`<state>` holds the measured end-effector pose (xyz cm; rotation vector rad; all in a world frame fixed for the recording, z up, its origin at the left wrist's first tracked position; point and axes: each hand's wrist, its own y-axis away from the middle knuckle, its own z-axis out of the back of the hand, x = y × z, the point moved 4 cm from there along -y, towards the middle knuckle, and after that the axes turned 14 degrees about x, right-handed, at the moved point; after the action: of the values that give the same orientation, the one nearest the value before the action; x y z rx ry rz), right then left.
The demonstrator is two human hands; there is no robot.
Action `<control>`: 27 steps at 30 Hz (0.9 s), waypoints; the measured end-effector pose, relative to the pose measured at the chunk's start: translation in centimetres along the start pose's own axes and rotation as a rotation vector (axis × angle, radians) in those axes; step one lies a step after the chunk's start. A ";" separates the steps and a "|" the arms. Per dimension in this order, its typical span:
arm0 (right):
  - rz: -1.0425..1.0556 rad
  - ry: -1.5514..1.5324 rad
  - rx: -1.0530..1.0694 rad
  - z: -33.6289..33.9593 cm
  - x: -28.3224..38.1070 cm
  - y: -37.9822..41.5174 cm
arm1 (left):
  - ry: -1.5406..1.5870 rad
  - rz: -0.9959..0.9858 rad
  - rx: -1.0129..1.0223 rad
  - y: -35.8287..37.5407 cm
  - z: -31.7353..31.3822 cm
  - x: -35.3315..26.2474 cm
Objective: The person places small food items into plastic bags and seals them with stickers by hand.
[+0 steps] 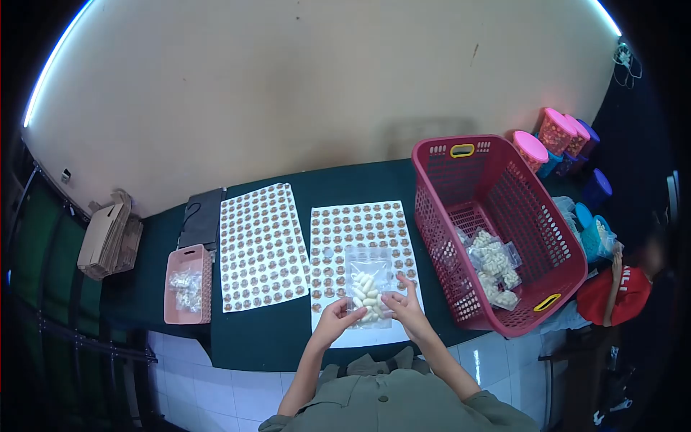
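A clear plastic pouch [369, 263] with white, oblong pieces in its lower half is between my hands, over a sheet of round stickers [356, 219]. My left hand [335, 322] grips the pouch's lower left side, thumb on the front. On the lower right side, my right hand [407, 311] pinches it with the thumb in front, while a finger is raised beside the pouch. Some sticker spots on the sheet look blank. The lower part of the sheet is partly hidden by the pouch and my hands.
More sticker sheets [263, 248] lie to the left, beside a pink basket [205, 291] of small bags. A large maroon basket [435, 237] with filled pouches [491, 263] stands right. Beyond it are lidded tubs [556, 129] and a person in red [625, 295]. Flattened cardboard [108, 237] stands far left.
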<state>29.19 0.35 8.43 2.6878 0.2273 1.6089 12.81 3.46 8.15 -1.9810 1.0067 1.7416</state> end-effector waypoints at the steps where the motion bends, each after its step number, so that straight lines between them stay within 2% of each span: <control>1: -0.160 -0.003 0.001 0.4 -1.3 -0.4 | 0.002 -0.002 -0.008 0.4 0.3 0.2; 2: -0.320 -0.004 0.001 0.5 -2.2 -0.6 | 0.034 0.016 -0.023 0.8 0.6 0.5; 4: -0.364 0.057 0.033 -0.2 -3.0 -1.1 | 0.070 0.033 -0.045 1.6 1.1 1.0; 6: -0.485 -0.094 0.169 -1.1 -4.9 -1.6 | 0.055 0.041 -0.022 2.6 1.6 1.4; 7: -0.463 -0.100 0.121 -1.6 -5.3 -1.8 | 0.057 0.054 -0.031 3.0 1.8 1.5; 11: -0.408 -0.039 0.149 -1.7 -7.2 -3.0 | 0.085 0.076 -0.077 4.2 2.9 1.6; 15: -0.382 0.091 0.249 -3.4 -8.3 -3.5 | 0.192 0.101 -0.169 4.3 4.6 4.2; 17: -0.277 0.127 0.276 -5.2 -8.4 -3.7 | 0.313 0.048 -0.196 4.3 4.8 4.8; 20: -0.348 0.181 0.316 -5.3 -9.0 -4.6 | 0.350 -0.014 -0.207 4.9 5.4 4.3; 24: -0.241 0.334 0.235 -6.7 -6.6 -5.9 | 0.304 0.001 -0.174 5.5 6.7 3.9; 27: -0.244 0.287 0.320 -6.6 -6.4 -7.3 | 0.174 0.042 -0.069 5.5 6.9 3.4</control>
<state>19.57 6.35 5.38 2.4848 0.8448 2.0148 4.04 3.05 4.61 -2.2007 1.0638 1.6696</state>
